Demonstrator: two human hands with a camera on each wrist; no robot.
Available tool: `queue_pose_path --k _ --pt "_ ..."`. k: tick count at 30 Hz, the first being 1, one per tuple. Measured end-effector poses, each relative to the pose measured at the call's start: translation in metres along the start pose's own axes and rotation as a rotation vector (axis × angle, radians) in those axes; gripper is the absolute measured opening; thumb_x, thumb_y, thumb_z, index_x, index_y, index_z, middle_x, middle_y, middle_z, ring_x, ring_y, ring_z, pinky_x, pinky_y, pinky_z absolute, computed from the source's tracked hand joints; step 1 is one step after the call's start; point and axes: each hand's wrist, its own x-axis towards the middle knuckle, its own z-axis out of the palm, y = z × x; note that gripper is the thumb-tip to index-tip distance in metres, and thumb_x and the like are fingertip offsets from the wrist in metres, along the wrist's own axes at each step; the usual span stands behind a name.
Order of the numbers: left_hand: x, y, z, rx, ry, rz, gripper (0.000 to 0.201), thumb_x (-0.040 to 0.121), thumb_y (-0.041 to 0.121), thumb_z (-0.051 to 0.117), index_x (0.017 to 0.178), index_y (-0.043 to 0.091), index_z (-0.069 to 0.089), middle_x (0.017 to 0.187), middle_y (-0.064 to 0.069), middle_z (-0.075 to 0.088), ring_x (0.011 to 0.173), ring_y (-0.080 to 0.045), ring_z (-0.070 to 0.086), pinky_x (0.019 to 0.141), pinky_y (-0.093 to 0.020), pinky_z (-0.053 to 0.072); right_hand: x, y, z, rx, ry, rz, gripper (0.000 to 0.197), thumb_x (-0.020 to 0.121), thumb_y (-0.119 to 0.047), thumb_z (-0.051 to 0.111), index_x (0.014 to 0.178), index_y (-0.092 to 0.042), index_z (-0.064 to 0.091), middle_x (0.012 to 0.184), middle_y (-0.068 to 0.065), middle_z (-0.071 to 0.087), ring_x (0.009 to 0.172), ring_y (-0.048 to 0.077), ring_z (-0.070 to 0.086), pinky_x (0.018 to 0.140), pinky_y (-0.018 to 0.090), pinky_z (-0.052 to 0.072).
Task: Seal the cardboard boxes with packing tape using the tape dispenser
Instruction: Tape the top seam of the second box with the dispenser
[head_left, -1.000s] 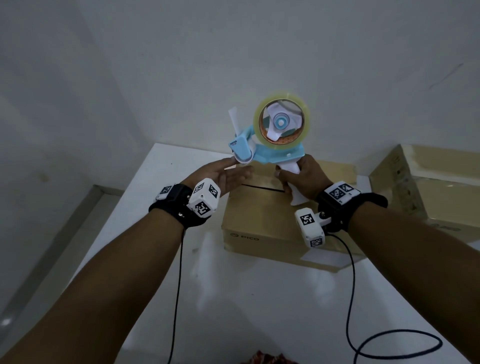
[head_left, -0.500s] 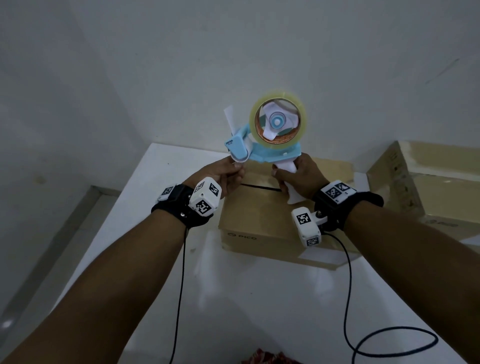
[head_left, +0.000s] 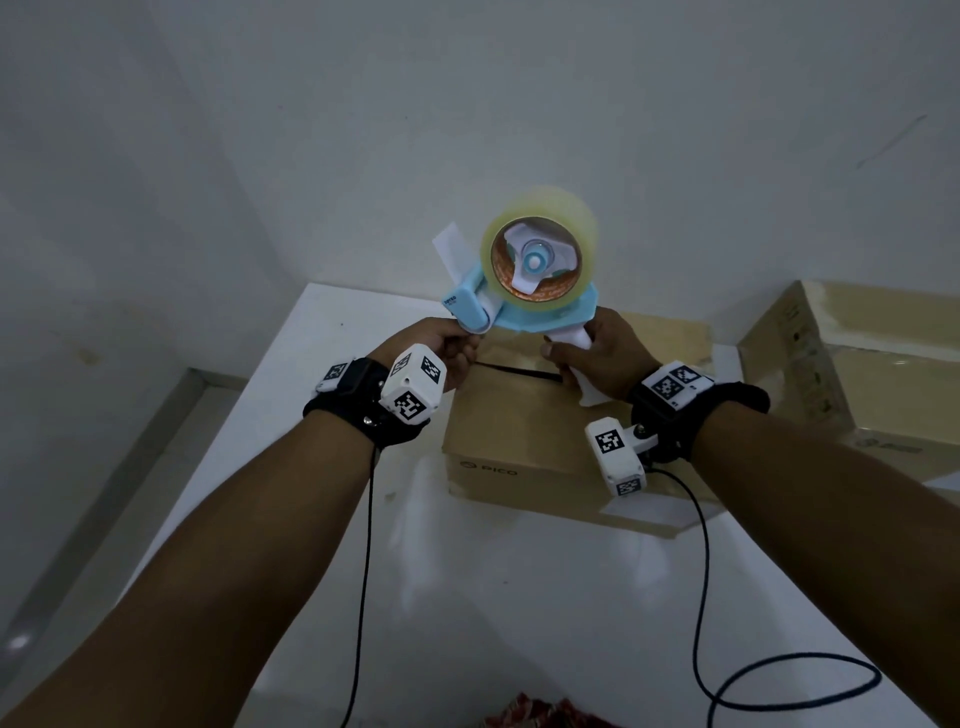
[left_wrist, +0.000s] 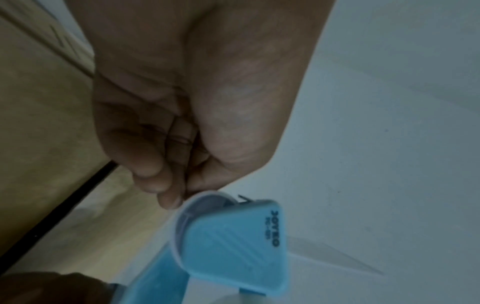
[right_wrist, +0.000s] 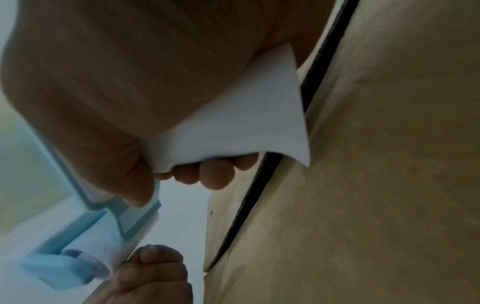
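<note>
A light blue tape dispenser (head_left: 540, 312) with a roll of clear tape (head_left: 537, 208) is held upright in the air above a cardboard box (head_left: 519, 426). My right hand (head_left: 576, 358) grips its white handle (right_wrist: 233, 115). My left hand (head_left: 452, 353) has curled fingers, and thumb and fingertips (left_wrist: 168, 197) pinch at the rim of the dispenser's front roller (left_wrist: 197, 197). The clear tape's end is too faint to make out. The box's top flaps meet along a dark open seam (head_left: 519, 371) right under both hands.
A second, larger cardboard box (head_left: 872, 374) stands at the right, with shiny tape along its top. Both boxes rest on a white table (head_left: 493, 597) set into a corner of white walls. A black cable (head_left: 779, 691) loops at the near right.
My left hand's fingers, stretched out under the dispenser's front a second ago, have curled and closed at the front roller. The dispenser has shifted slightly left; my right hand keeps its grip.
</note>
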Motion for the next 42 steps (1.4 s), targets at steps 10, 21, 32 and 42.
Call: queue_pose_path --k 10,21,32,42 --pt "0.002 0.004 0.01 -0.03 0.058 0.022 0.025 0.097 0.011 0.048 0.072 0.008 0.051 0.046 0.003 0.048 0.034 -0.003 0.045 0.034 -0.01 0.035 -0.007 -0.004 0.006 0.054 0.03 0.022 0.025 0.088 -0.014 0.07 0.065 -0.018 0.059 0.056 0.012 0.064 0.049 0.021 0.06 0.056 0.024 0.05" --pt "0.009 -0.004 0.007 -0.19 0.03 -0.04 0.031 0.092 0.01 0.045 0.061 0.011 0.052 0.044 0.006 0.044 0.032 -0.004 0.04 0.031 -0.014 0.033 -0.009 -0.002 0.013 0.106 -0.009 0.002 0.036 0.091 -0.021 0.064 0.061 -0.002 0.06 0.051 0.011 0.063 0.049 0.021 0.06 0.065 0.031 0.053" --pt "0.018 -0.005 -0.027 0.006 0.194 0.098 0.028 0.093 0.014 0.055 0.066 0.014 0.048 0.053 0.003 0.039 0.038 -0.008 0.035 0.035 -0.014 0.03 -0.004 0.0 -0.006 -0.051 -0.09 0.004 0.025 0.088 -0.02 0.07 0.068 -0.009 0.059 0.054 0.007 0.064 0.048 0.014 0.059 0.056 0.017 0.047" --pt "0.021 -0.018 -0.039 0.47 0.243 0.207 0.016 0.1 0.014 0.051 0.1 0.004 0.064 0.074 -0.001 0.065 0.063 -0.012 0.058 0.05 -0.019 0.042 0.013 0.006 -0.014 -0.272 -0.275 0.003 0.017 0.081 -0.045 0.057 0.079 -0.029 0.062 0.085 0.004 0.071 0.079 0.02 0.065 0.078 0.038 0.051"
